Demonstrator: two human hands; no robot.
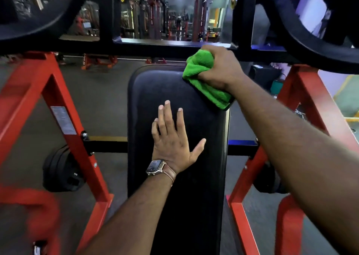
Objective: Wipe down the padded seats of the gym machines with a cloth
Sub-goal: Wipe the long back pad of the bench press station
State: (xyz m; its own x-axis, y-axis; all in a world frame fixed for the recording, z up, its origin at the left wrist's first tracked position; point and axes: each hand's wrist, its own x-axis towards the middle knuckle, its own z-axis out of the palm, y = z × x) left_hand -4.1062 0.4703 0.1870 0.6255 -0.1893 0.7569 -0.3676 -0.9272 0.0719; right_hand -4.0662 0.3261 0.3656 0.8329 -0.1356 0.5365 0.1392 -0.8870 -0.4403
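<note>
Right hand (219, 68) grips a bunched green cloth (206, 79), pressing it on the far right corner of the black padded seat (174, 91); part of the cloth hangs over the pad's right edge. Left hand (172, 138) lies flat mid-pad, fingers straight and spread, holding nothing; watch (154, 167) on that wrist. Pad sits between red frame legs (58, 107), black crossbar (104, 146) beneath. Black weight plate (62, 169) stored low left. Big plates (303, 33) overhead. Grey floor (101, 91). Mirror (174, 15) behind shows more red machines.
</note>
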